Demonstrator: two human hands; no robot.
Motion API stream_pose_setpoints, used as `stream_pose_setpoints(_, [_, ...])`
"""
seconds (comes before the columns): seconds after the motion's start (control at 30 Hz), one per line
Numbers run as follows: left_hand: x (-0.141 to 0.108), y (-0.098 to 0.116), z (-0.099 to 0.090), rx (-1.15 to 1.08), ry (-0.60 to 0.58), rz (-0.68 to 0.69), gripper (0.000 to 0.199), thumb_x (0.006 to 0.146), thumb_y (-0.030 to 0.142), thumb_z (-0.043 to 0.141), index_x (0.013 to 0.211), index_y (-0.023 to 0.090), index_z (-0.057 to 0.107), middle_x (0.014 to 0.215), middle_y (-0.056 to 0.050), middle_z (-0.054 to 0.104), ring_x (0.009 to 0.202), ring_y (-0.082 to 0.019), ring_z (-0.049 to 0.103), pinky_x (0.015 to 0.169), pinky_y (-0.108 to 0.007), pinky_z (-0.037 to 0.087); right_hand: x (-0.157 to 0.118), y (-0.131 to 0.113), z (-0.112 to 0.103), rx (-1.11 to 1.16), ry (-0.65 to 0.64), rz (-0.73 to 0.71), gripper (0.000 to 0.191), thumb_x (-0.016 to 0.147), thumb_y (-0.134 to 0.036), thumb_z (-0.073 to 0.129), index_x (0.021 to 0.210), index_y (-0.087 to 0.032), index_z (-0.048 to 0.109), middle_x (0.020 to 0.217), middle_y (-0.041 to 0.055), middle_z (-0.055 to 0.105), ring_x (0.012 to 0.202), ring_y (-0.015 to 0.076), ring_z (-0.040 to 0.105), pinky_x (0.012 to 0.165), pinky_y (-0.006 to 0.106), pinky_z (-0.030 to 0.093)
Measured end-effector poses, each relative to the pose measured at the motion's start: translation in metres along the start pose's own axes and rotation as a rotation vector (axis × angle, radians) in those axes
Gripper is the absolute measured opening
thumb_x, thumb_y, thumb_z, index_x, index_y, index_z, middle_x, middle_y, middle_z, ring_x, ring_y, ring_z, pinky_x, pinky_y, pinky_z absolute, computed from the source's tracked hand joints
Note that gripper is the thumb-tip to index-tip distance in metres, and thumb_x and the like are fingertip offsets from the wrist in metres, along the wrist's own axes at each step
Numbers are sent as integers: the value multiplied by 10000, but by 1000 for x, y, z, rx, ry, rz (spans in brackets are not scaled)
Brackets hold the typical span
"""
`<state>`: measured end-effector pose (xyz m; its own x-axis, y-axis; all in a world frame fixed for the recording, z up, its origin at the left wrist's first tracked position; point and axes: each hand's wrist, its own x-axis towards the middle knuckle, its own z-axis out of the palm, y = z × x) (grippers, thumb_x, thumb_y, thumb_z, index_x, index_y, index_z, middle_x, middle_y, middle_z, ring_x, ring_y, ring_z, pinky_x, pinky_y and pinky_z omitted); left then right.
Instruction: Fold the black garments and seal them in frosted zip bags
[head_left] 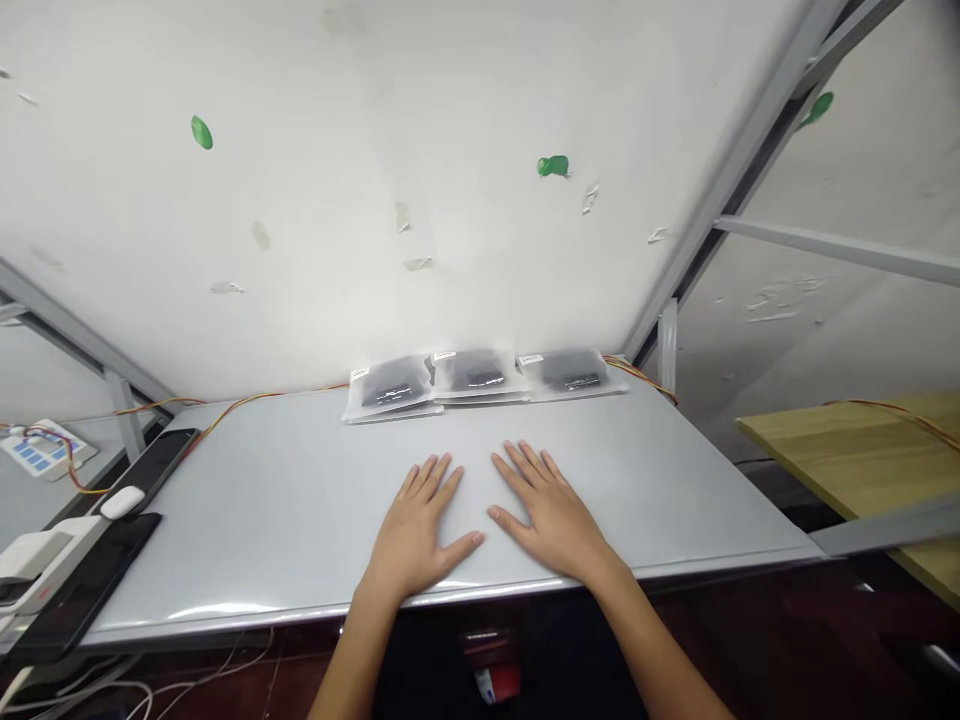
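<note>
My left hand [417, 530] lies palm down on the grey tabletop [285, 500], fingers stretched out and holding nothing. Beside it, my right hand [553, 520] rests flat in the same way, its thumb pointing toward the left thumb with a small gap between. Beyond both hands, against the wall, frosted plastic bags with dark contents lie in a row: a left bag [391, 384], a middle bag [478, 373] and a right bag [568, 372]. More bags seem to lie under these. What the dark contents are, I cannot make out.
At the left edge are a black phone-like slab [86, 585], a white power strip [56, 575], a small white case [122, 502] and a dark slab [161, 462]. Red and yellow wires [232, 405] run along the back. Metal frame posts [667, 345] flank the table; a wooden board [855, 450] is at right.
</note>
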<state>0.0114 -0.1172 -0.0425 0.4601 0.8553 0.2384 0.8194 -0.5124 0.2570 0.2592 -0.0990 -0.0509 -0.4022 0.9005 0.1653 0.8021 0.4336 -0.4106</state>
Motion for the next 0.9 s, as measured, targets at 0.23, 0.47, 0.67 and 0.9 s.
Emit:
stream_pose_setpoints(0.23, [1, 1, -3, -13, -10, -8, 804, 977, 644, 593, 1642, 271, 340, 1719, -100, 312, 1593, -342, 283, 1283, -597, 299, 0, -3, -4, 3, -10, 21, 726, 1031, -636, 450, 1644, -255, 378, 1732, 74, 268, 1623, 289, 189, 1313, 564, 197])
stream_pose_setpoints(0.47, [1, -1, 0, -20, 3, -3, 811, 970, 645, 602, 1647, 291, 329, 1716, -91, 326, 1591, -341, 289, 1287, -591, 292, 0, -2, -4, 0, -15, 26, 731, 1030, -640, 445, 1641, -244, 384, 1734, 72, 267, 1623, 286, 190, 1313, 559, 202])
stream_pose_setpoints(0.67, [1, 0, -1, -24, -2, -6, 806, 972, 651, 596, 1644, 289, 337, 1720, -86, 313, 1596, -337, 278, 1291, -584, 284, 0, -2, -3, 4, -14, 22, 725, 1031, -630, 455, 1643, -249, 380, 1734, 84, 272, 1622, 296, 190, 1312, 559, 193])
stream_pose_setpoints(0.9, [2, 1, -3, -24, -21, -24, 791, 977, 643, 592, 1640, 288, 343, 1718, -85, 317, 1597, -332, 276, 1287, -600, 296, 1, -4, -7, 7, -43, 33, 756, 1027, -665, 433, 1638, -222, 389, 1735, 84, 252, 1625, 281, 174, 1320, 544, 185])
